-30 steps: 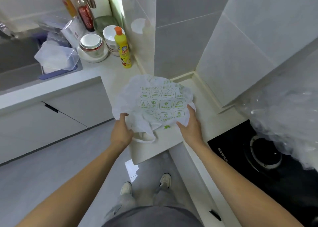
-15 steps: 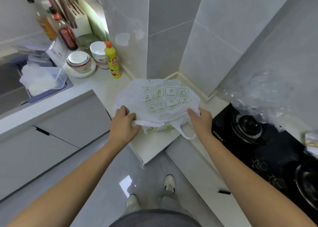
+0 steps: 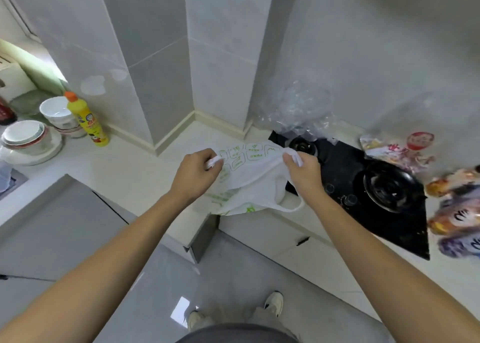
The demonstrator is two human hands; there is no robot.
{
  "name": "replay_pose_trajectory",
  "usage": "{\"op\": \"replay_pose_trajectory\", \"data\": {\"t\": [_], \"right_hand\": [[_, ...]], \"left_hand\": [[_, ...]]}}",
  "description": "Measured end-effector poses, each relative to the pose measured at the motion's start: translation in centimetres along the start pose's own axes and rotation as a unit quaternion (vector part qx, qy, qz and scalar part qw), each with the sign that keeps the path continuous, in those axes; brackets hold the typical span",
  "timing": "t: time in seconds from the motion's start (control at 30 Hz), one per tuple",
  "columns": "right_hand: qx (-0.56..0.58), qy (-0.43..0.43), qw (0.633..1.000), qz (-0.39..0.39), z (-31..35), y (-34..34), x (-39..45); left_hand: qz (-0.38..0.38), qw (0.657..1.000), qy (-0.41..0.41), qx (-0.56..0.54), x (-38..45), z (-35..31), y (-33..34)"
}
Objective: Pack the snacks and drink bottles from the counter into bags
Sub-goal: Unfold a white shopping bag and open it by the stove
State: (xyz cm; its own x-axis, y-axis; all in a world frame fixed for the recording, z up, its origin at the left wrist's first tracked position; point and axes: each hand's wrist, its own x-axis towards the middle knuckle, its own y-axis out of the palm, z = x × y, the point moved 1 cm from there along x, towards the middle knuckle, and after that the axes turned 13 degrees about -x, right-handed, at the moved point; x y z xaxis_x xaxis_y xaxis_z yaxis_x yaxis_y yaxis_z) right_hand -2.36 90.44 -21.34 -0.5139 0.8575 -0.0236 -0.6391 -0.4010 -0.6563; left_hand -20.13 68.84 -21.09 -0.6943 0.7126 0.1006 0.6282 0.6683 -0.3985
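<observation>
A white plastic bag (image 3: 253, 179) with green print hangs stretched between my hands above the counter corner. My left hand (image 3: 198, 172) pinches its left handle and my right hand (image 3: 304, 172) grips its right handle; a loose handle loop dangles below. Several snack packets (image 3: 397, 151) and purple-and-orange wrapped snacks (image 3: 459, 218) lie blurred on the counter at the far right, apart from both hands. No drink bottles are clearly visible.
A black gas hob (image 3: 376, 186) sits right of the bag, with crumpled clear plastic (image 3: 298, 111) behind it. A yellow bottle (image 3: 87, 120) and stacked bowls (image 3: 26, 137) stand at the left. White counter (image 3: 145, 176) wraps a tiled wall corner.
Both hands lifted the bag off the counter by its handles and carried it right, towards the hob. My view swung right, bringing the snacks into sight.
</observation>
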Motion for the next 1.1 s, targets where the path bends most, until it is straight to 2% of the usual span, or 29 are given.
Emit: {"op": "replay_pose_trajectory", "data": {"t": [0.4,0.7,0.87,1.1], "right_hand": [[-0.069,0.027,0.993,-0.09,-9.6,-21.4,-4.0],[-0.078,0.034,0.992,-0.093,-19.7,-36.1,-4.9],[-0.089,0.029,0.992,-0.086,-24.2,-40.5,-3.8],[-0.129,0.043,0.988,-0.078,-29.8,-41.4,0.4]], "left_hand": [[0.096,0.986,0.131,-0.023,0.7,-14.9,18.2],[0.085,0.982,0.169,0.003,-1.1,-24.6,32.5],[0.063,0.981,0.182,0.019,-0.6,-26.4,37.9],[0.076,0.977,0.188,0.062,2.3,-25.3,43.0]]}}
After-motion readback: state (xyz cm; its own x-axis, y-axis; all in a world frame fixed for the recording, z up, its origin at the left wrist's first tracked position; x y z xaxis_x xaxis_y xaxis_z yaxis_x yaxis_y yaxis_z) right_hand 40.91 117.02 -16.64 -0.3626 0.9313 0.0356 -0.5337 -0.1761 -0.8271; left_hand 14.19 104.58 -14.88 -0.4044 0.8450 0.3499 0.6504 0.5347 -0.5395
